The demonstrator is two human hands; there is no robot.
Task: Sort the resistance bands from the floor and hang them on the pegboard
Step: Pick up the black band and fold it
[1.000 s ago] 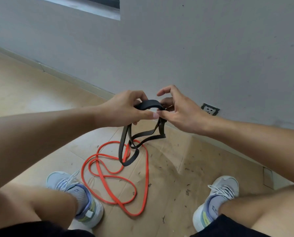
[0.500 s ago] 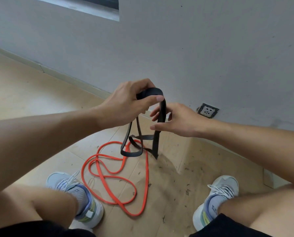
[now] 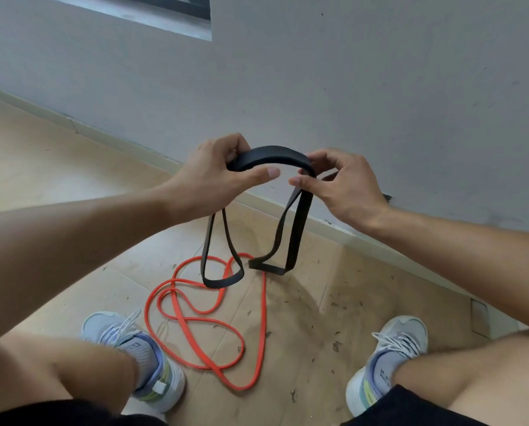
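A black resistance band (image 3: 271, 156) arches between my two hands at chest height, and its folded loops hang down toward the floor. My left hand (image 3: 217, 176) grips the band's left end with curled fingers and thumb. My right hand (image 3: 340, 182) pinches the right end between thumb and fingers. An orange resistance band (image 3: 214, 321) lies in tangled loops on the floor below, between my feet. No pegboard is in view.
A grey wall (image 3: 380, 87) with a pale baseboard runs diagonally close ahead. My two shoes (image 3: 140, 355) stand either side of the orange band on a wooden floor strewn with small debris. A dark-edged panel (image 3: 165, 7) sits on the wall at top left.
My hands moved apart along the black band, spreading it into a wide arch. My right hand rose to the height of the left; the hanging loops split into two.
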